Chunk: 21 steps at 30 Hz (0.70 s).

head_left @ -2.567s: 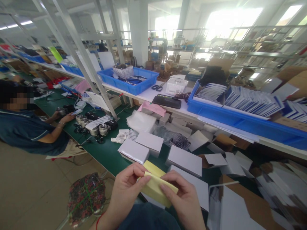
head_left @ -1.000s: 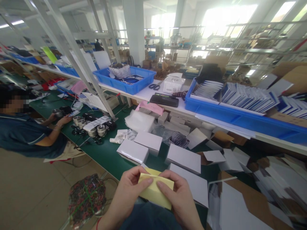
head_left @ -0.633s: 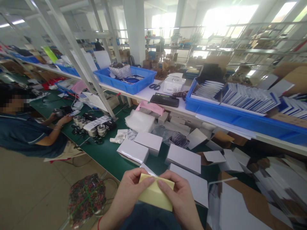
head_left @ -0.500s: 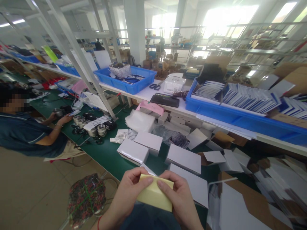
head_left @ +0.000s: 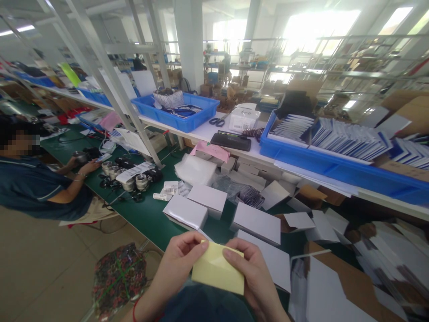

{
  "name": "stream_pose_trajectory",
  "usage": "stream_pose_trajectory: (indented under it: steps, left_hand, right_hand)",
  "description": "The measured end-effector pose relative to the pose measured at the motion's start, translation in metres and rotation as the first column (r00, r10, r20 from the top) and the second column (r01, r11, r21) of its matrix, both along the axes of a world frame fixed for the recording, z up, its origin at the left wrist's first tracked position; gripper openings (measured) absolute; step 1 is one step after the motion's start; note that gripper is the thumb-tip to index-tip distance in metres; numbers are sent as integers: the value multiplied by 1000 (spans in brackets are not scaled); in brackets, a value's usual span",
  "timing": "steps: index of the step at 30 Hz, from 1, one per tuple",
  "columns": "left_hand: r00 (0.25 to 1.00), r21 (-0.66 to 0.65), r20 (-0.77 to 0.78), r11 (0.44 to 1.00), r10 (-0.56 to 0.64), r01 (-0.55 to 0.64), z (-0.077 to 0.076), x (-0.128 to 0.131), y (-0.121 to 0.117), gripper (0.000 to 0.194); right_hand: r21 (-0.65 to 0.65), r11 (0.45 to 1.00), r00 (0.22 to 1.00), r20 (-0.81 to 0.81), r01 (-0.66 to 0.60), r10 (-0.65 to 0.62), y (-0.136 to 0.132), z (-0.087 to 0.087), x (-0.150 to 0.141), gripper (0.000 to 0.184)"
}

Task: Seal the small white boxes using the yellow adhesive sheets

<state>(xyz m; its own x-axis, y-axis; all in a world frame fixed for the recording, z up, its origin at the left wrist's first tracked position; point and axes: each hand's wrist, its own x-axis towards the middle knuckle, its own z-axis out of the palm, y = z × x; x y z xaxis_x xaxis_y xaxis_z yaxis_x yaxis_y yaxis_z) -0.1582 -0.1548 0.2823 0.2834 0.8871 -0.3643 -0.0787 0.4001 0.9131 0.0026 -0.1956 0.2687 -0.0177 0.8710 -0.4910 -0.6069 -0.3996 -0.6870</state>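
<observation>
Between my two hands is a flat piece of yellow paper (head_left: 217, 270), held low in front of my body at the table's edge. My left hand (head_left: 184, 259) pinches its upper left corner between thumb and fingers. On the other side, my right hand (head_left: 250, 264) grips the upper right part, thumb on the near face and fingers behind. Just beyond the hands lie white boxes, among them a closed white box (head_left: 186, 211) and a larger white box (head_left: 257, 222). What is behind the paper is hidden.
A co-worker (head_left: 43, 179) sits at the left, handling a dark device near metal fittings (head_left: 141, 182). Folded cartons (head_left: 338, 286) crowd the right. On the shelf stand a blue tray of booklets (head_left: 321, 163) and a blue bin (head_left: 191, 123). A patterned stool (head_left: 120, 279) stands below.
My left thumb has slid from the paper's middle toward its upper left corner. More of the paper's face shows now, and my right thumb has shifted slightly right.
</observation>
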Motion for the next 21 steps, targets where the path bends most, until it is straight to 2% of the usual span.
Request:
stream_pose_trajectory:
  steps: [4,8,11,14,16,18,19,21]
  left_hand:
    - [996,-57,57,996,66,-63,2,0,1,34]
    - [990,-71,58,990,126,-122,-2,-1,2,31]
    - [987,-46,18,986,158,-157,-13,-2,8,30]
    - [984,10,-73,987,163,-163,-32,-3,16,33]
    - [951,176,-194,962,240,-207,-48,-4,18,32]
    - [912,347,-284,919,294,-188,-62,-3,15,31]
    - [917,385,-304,914,257,-129,-68,-2,11,32]
    - [957,356,-283,933,65,42,-77,1,3,46]
  right_hand:
    - [49,998,998,46,-32,29,1,-3,0,41]
    - [63,997,999,38,-40,38,2,-10,0,40]
    - [73,997,997,75,6,-11,2,-22,-1,39]
    - [126,990,967,238,59,-88,2,-40,-3,37]
    - [170,977,885,425,128,-190,3,-53,-4,37]
    - [227,956,731,619,184,-287,5,-64,-6,33]
    - [259,950,654,691,176,-310,6,-69,-8,29]
    - [315,945,550,775,93,-312,9,-76,-17,19]
